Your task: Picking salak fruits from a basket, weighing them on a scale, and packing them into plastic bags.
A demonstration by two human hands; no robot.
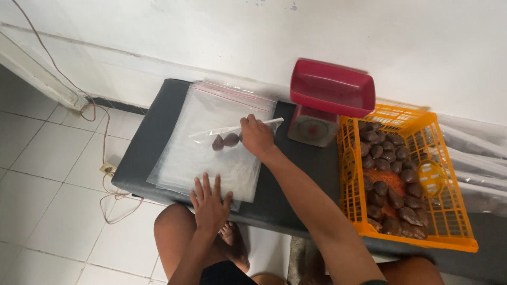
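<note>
My right hand (257, 136) grips the mouth of a small clear zip bag (214, 133) that holds two or three dark brown fruits (225, 141). That bag lies on a stack of larger clear zip bags (206, 158) spread over a dark padded bench (153, 132). My left hand (209, 206) lies flat with spread fingers on the stack's near edge, holding nothing.
A red kitchen scale (325, 100) with a red tray stands at the bench's back. To the right, an orange plastic basket (454, 232) holds several dark brown fruits. More clear bags (475, 153) lie at far right. A cable (100, 158) runs over the white tiled floor at left.
</note>
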